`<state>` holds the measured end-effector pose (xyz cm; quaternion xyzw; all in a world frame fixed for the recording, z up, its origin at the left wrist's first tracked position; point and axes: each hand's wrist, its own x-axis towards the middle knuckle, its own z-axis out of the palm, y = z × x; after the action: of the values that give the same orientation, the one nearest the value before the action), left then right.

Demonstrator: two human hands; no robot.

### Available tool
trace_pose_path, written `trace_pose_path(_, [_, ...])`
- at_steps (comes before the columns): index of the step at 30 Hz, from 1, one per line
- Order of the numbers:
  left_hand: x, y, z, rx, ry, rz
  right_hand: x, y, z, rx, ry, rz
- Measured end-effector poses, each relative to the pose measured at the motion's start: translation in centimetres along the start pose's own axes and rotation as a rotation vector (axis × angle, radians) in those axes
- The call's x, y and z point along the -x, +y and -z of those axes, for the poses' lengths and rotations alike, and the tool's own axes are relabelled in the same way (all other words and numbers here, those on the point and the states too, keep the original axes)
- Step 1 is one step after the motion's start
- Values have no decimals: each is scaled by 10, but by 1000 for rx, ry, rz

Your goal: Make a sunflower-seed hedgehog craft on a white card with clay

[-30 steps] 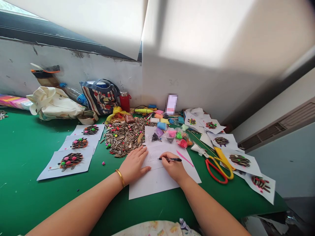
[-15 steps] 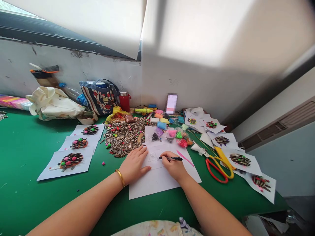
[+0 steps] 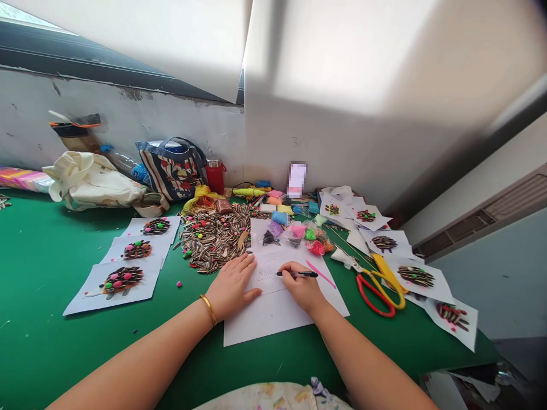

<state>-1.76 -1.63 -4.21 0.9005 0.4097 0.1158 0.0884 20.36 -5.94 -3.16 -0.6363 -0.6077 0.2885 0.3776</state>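
Pen [image 3: 299, 274] riding on top of the right hand [image 3: 303, 290], pinched between curled fingers, fist nearly closed round the black barrel, tip down to the left on the white sheet [image 3: 273, 316], back end sticking out to the right, almost level. Touches the paper right at the edge of a faint sketch [image 3: 265, 273]. Over to the left hand [image 3: 233, 287]: spread flat, palm down, empty, pinning the sheet's left edge, fingertips just beside that sketch, gold bangle [image 3: 208, 309] on the wrist. Just beyond the left fingers, heaped right up to the paper, a big pile of striped sunflower seeds [image 3: 213, 236] with coloured beads dotted through. Ahead of the pen, crowding the sheet's far end, small bags of coloured clay [image 3: 305, 234]. Just right of the pen hand, a thin pink stick [image 3: 321, 275] lying slantwise on the paper. Farther right, red and yellow scissors [image 3: 380, 290] on the green table [image 3: 38, 285], handles toward the person. Finished seed pictures [image 3: 122, 280] lined up well off to the left, more seed pictures [image 3: 416, 277] fanned along the right edge. Back by the wall, a striped tote [image 3: 173, 168], a red flask [image 3: 216, 176] and a cream cloth bag [image 3: 92, 182].
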Motion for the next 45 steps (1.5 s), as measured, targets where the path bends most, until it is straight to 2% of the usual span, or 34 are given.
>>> trace_pose_path(18, [0,0,0,-9,2,-3,-1,1,2,-51,4,28])
trace_pose_path(35, [-1,0,0,-38,-8,-7,-2,3,-2,-1,-18,30])
trace_pose_path(45, [0,1,1,-33,-8,-8,-3,5,-3,-69,-31,36])
